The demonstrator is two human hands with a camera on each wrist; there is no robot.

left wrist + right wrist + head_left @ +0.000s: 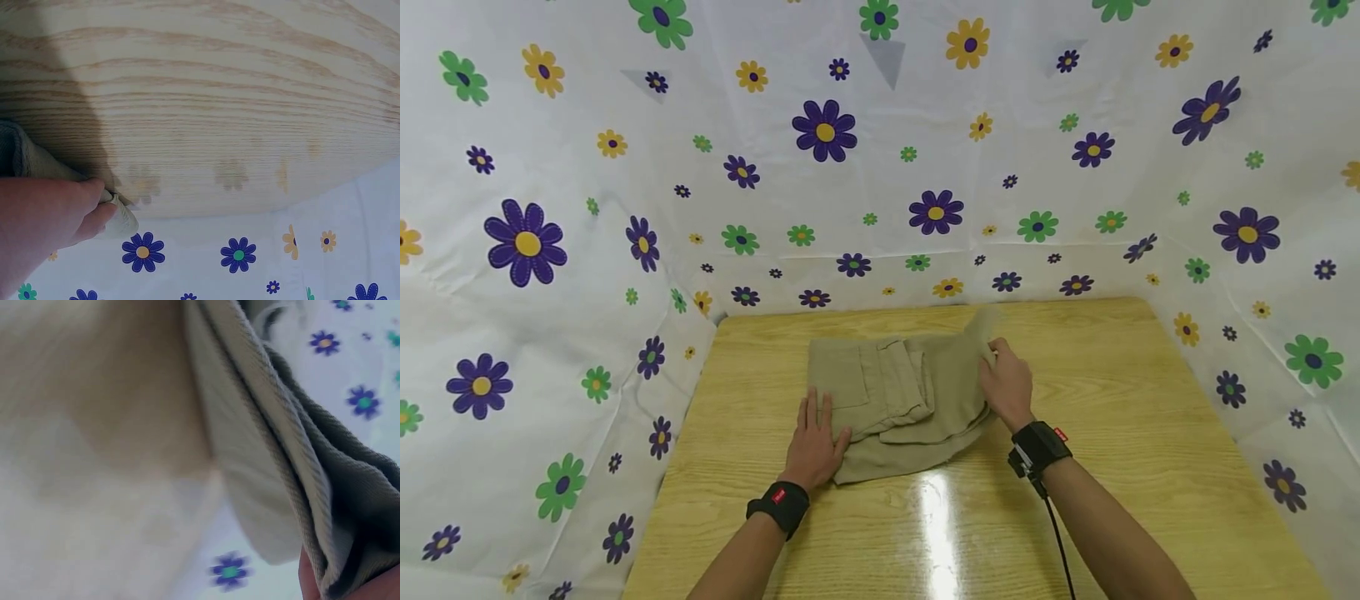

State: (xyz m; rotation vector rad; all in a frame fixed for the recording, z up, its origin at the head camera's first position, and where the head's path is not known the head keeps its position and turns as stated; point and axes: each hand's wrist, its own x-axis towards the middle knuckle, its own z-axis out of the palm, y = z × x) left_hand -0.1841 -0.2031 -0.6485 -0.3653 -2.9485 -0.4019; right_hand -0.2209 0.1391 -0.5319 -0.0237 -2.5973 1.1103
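Observation:
Khaki trousers (835,375) lie folded in layers on the wooden table, with a stitched panel and seams on top. My left hand (814,440) rests on their near left edge, fingers straight and spread. In the left wrist view the left hand (56,206) is at a fold of the cloth. My right hand (1009,385) grips the right end of the trousers and holds a flap of it raised; the flap's tip is blurred. In the right wrist view, stacked fabric edges (294,444) rise past the fingers (378,589) at the lower right.
The wooden table (1120,400) has a glossy light streak near its front. A white flower-print cloth (880,192) hangs behind it and at both sides. Each wrist wears a black strap (782,507), and a cable (1056,533) runs down from the right one.

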